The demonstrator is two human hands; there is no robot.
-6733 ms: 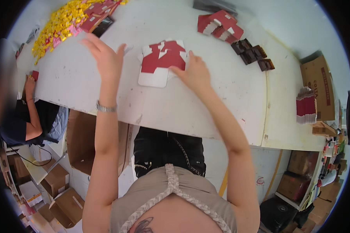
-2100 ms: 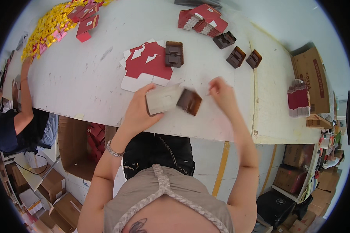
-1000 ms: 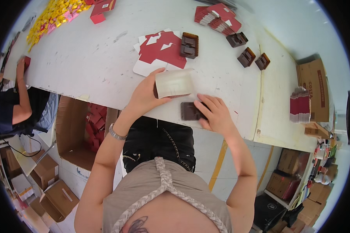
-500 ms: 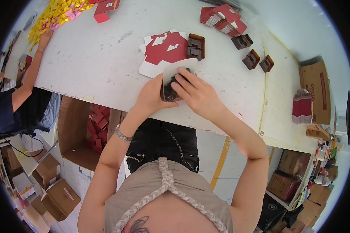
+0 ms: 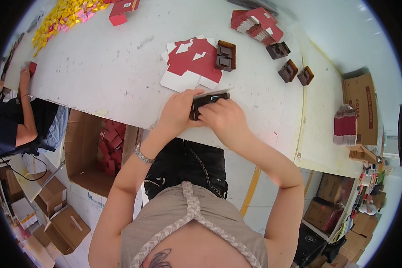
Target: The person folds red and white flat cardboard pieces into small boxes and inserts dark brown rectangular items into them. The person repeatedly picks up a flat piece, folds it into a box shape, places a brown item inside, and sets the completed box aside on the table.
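Observation:
Close to the table's near edge, my left hand (image 5: 178, 111) is wrapped round the left side of a small open cardboard box (image 5: 211, 93). A dark brown plastic tray (image 5: 203, 104) sits inside it. My right hand (image 5: 225, 118) has its fingers curled into the opening, pressed on the tray; the fingertips are partly hidden. Just beyond the hands lie flat red and white box blanks (image 5: 192, 58), overlapping one another. A brown compartment tray (image 5: 226, 56) stands at their right side.
Three brown trays (image 5: 288, 70) stand to the right, near a stack of folded red cartons (image 5: 257, 27). Small yellow and pink wrapped pieces (image 5: 67, 20) are heaped at far left. A co-worker's arm (image 5: 27, 109) reaches over the left edge. Red boxes (image 5: 112, 145) fill a carton below.
The box has tipped so its upright flap now looks narrow. My right fingers have curled lower into it. The co-worker's hand has drawn back from the wrapped pieces to a small red box.

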